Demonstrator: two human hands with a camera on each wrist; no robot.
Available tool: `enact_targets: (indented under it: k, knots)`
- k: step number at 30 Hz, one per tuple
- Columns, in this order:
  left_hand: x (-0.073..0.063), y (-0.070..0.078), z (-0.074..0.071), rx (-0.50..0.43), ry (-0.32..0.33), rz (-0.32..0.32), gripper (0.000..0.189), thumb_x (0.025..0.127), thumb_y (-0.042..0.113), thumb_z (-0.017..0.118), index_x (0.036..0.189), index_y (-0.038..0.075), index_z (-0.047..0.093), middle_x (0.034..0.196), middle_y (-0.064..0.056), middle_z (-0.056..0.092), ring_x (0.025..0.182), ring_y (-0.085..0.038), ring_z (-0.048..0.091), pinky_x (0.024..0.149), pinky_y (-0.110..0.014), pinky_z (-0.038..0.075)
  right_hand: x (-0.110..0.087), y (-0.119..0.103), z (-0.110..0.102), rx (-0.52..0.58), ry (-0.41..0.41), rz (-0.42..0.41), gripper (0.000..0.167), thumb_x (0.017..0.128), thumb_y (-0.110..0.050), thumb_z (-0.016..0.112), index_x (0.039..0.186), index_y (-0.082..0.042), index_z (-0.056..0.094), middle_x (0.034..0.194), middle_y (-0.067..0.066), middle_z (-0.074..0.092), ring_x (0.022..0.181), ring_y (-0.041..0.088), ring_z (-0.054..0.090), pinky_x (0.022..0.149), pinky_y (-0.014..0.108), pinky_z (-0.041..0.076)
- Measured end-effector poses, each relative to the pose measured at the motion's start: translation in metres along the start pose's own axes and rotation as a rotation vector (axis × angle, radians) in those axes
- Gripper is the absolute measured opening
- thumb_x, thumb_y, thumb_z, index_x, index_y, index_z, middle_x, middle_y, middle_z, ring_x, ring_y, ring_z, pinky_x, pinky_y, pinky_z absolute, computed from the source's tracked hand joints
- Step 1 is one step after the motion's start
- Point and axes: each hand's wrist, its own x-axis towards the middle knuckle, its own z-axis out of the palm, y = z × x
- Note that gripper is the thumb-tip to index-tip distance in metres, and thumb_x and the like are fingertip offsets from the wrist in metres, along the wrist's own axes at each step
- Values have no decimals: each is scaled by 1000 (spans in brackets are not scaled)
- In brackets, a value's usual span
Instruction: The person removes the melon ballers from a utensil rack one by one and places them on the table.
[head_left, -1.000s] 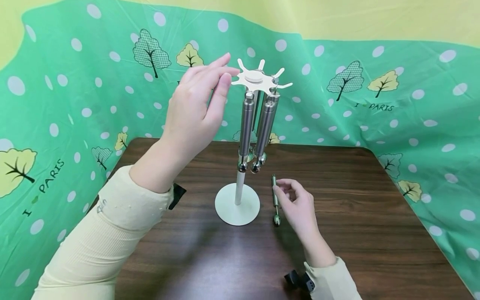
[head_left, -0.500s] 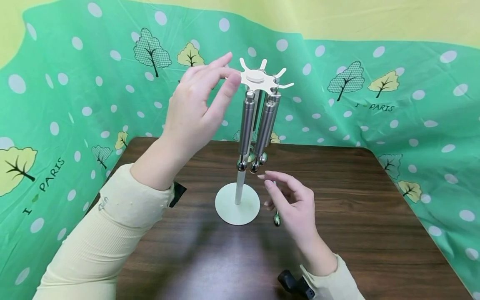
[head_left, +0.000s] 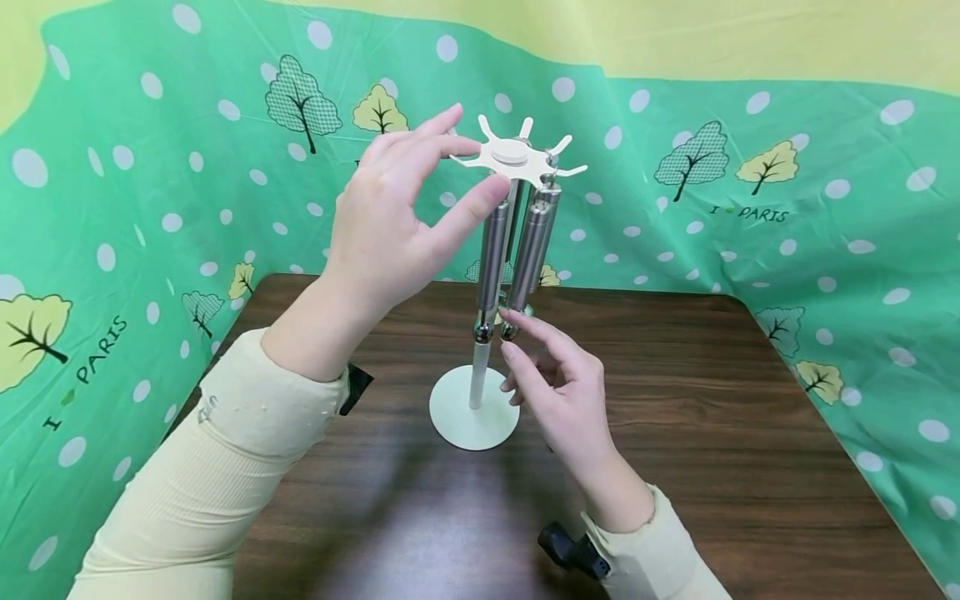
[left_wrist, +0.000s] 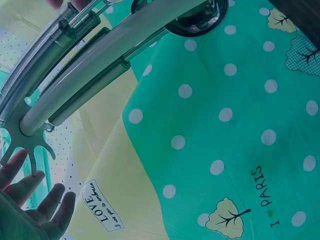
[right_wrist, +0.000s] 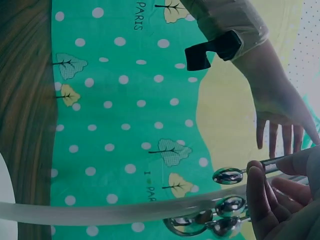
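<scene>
A curtained-off tabletop nook, judging by the wood-grain table (head_left: 720, 417) and printed polka-dot cloth (head_left: 780, 267) hung around it.

A white stand (head_left: 457, 425) with a flat round base and slim pole rises upright, topped by a white spoked rack (head_left: 510, 154) with upcurved hooks. Silvery metal utensils (head_left: 534, 242) with cylindrical handles hang from it, shiny rounded ends downward, clustered near the pole, two handles side by side in front.
</scene>
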Motion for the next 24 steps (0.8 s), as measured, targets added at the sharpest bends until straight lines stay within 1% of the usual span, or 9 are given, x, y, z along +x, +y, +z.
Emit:
enact_targets:
  k: [3,5,6,7,10,14,16,21,24]
  knots:
    - [0,0,2,-2,23,20,41,89,46,68,115,14,72,143,1,58,126,-19,52,89,-38,50,3,1,1,-38,15,-18,35,92,2,64,126,-4,66,96,6,75,52,5,62,45,27,51]
    - [0,0,2,-2,38,31,41,89,46,69,114,13,73,142,-1,59,127,-20,50,92,-39,49,6,2,2,-50,14,-22,35,92,2,64,127,-3,66,101,13,75,51,5,62,45,27,51]
    - [1,0,3,-3,44,32,41,88,46,69,113,13,73,142,-1,59,128,-20,49,93,-40,48,7,2,2,-50,9,-17,36,92,2,64,127,-3,66,108,14,73,51,4,62,45,26,51]
    - [0,1,3,-4,48,32,41,88,46,70,112,13,73,141,-1,59,128,-20,48,95,-40,48,9,2,3,-50,0,-12,36,92,2,64,127,-3,65,111,16,73,51,4,62,45,27,51]
    - [0,2,4,-2,61,43,42,87,46,70,112,12,73,140,-3,60,127,-23,48,93,-42,48,13,1,5,-45,-31,27,37,91,0,66,128,-2,64,118,17,71,51,6,63,47,28,53]
    - [0,4,4,-10,64,63,41,89,43,68,115,11,71,139,-5,62,125,-24,49,88,-44,49,18,2,10,-47,-48,59,36,90,-4,69,126,-1,65,112,15,73,48,13,61,49,29,54]
    - [1,4,4,-16,58,67,40,90,41,66,117,11,71,138,-6,62,125,-24,50,86,-45,50,21,2,13,-43,-54,60,33,90,-5,70,123,-1,67,103,15,74,46,15,58,50,28,53]
    - [1,4,3,-38,14,48,39,92,38,63,120,11,70,140,-6,60,127,-22,50,91,-44,48,25,1,18,-40,-54,68,26,90,-8,71,115,-2,69,89,14,75,43,11,53,48,29,52]
    - [2,5,1,-43,-31,17,40,93,38,60,123,12,68,144,-4,56,130,-19,48,96,-41,46,25,0,21,-43,-53,70,15,91,-8,70,105,-2,70,82,14,73,41,10,50,46,28,50]
